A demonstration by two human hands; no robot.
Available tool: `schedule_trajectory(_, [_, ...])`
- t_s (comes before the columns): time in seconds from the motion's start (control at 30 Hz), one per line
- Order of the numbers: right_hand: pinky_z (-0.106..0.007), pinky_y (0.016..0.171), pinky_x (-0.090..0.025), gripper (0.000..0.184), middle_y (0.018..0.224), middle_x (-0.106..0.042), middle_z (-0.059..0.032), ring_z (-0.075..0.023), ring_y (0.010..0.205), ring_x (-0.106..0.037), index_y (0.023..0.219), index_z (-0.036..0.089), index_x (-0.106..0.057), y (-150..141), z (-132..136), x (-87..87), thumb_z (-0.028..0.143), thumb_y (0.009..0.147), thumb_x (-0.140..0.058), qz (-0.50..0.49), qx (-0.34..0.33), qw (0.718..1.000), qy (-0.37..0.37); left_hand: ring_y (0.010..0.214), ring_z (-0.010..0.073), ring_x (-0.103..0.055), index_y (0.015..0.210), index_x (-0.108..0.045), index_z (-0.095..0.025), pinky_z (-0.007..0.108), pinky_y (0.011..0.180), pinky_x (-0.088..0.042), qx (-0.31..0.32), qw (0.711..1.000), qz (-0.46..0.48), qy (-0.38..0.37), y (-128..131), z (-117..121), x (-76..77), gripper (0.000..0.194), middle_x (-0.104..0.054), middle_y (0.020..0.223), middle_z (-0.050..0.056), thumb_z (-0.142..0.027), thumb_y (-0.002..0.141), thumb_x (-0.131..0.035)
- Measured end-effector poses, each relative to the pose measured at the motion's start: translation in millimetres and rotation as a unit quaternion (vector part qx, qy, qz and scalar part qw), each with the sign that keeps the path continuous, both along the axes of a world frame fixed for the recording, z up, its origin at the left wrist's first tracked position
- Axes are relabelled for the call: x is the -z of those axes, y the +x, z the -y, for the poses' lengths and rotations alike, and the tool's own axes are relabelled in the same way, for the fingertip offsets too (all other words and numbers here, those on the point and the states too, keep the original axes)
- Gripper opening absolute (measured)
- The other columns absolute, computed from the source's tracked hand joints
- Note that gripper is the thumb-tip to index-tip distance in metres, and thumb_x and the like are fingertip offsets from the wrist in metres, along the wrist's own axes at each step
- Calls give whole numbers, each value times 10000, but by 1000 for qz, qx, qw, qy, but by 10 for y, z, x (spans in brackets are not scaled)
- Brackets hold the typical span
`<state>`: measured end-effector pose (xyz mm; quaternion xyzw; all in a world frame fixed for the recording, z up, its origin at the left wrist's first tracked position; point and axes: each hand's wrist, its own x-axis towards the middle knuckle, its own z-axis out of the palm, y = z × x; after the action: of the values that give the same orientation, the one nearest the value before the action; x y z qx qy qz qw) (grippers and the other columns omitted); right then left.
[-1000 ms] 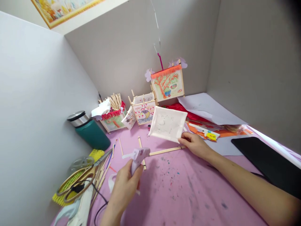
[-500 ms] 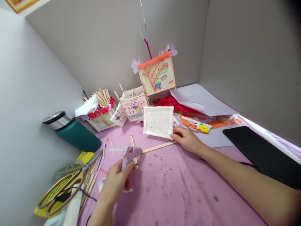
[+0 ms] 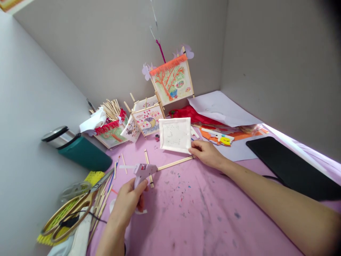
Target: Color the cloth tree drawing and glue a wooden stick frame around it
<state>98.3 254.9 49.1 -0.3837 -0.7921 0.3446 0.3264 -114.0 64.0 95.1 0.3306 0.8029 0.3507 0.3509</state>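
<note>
My left hand (image 3: 131, 199) is wrapped round a pale lilac hot glue gun (image 3: 144, 171), a white glue stick poking from its rear. The nozzle points right, at the left end of a light wooden stick (image 3: 174, 163); whether they touch I cannot tell. Between thumb and fingers, my right hand (image 3: 206, 153) pinches the lower right corner of a white rectangular panel (image 3: 174, 135) with raised edges and faint marks. That hand is close to the stick's right end. Another wooden stick piece (image 3: 147, 160) lies behind the glue gun.
At left stand a teal flask (image 3: 85, 153) and large gold-handled scissors (image 3: 71, 213) on yellow mesh. Painted paper lanterns (image 3: 149, 119) sit at the back, and one with a tree picture (image 3: 173, 80) hangs from a wire. A black tablet-like slab (image 3: 287, 167) lies at right.
The whole view has shifted slightly, so everything appears a little further left. Both hands keep their grips on the glue gun and the white panel.
</note>
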Motion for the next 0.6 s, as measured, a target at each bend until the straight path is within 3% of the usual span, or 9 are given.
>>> schedule_trajectory(0.6, [-239, 547, -296, 196, 595, -493, 27, -120, 572, -444, 596, 187, -480, 1, -6, 10, 280, 769, -487, 2, -4, 1000, 4, 307, 122, -442, 639, -508, -185, 214, 370, -315, 15, 999, -41, -21, -19, -46, 6, 355, -494, 318, -26, -529, 725, -509])
